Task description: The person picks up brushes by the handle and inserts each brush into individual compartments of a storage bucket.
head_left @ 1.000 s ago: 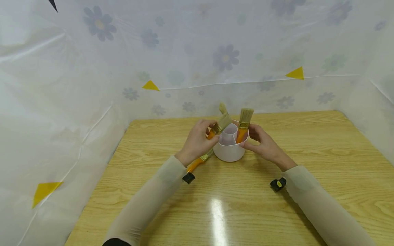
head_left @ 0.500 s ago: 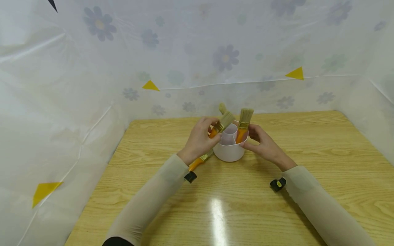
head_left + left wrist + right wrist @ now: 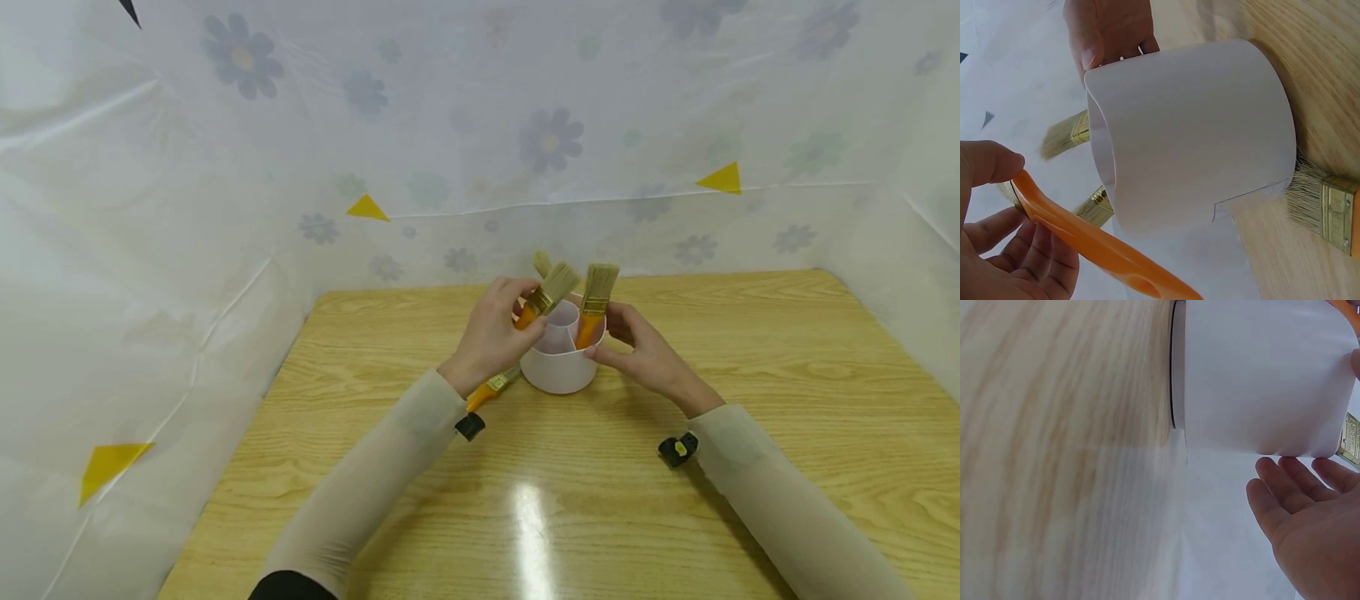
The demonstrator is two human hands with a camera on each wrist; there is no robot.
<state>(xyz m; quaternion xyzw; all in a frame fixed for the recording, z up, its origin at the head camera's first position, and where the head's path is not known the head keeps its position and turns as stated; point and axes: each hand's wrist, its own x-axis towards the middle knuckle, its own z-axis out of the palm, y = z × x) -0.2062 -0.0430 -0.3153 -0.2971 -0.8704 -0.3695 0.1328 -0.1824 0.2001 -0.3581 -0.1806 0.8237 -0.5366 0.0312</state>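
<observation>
In the head view the left hand (image 3: 491,337) grips a brush (image 3: 545,296) by its orange handle, fingers curled round it, just above the left rim of a white cup (image 3: 558,367) that stands upright near the middle of the table (image 3: 675,517). The brush's long axis is tilted: bristles point up and to the right, over the cup's mouth, and the handle end slants down and left into the hand. The right hand (image 3: 645,354) holds the cup's right side, thumb on the near wall and fingers round the far side. A 2nd brush (image 3: 595,304) stands in the cup's right compartment, nearly upright, bristles up. A 3rd brush (image 3: 491,387) lies flat on the table left of the cup, its handle pointing toward the person; bristles of a 4th brush (image 3: 542,263) show behind the cup. In the left wrist view the orange handle (image 3: 1085,240) is pinched between thumb and curled fingers (image 3: 1038,262) just beside the cup wall (image 3: 1197,131), and the 3rd brush's bristles (image 3: 1307,197) touch the cup's base. In the right wrist view the right hand's fingers (image 3: 1291,484) lie nearly straight against the cup (image 3: 1266,375).
</observation>
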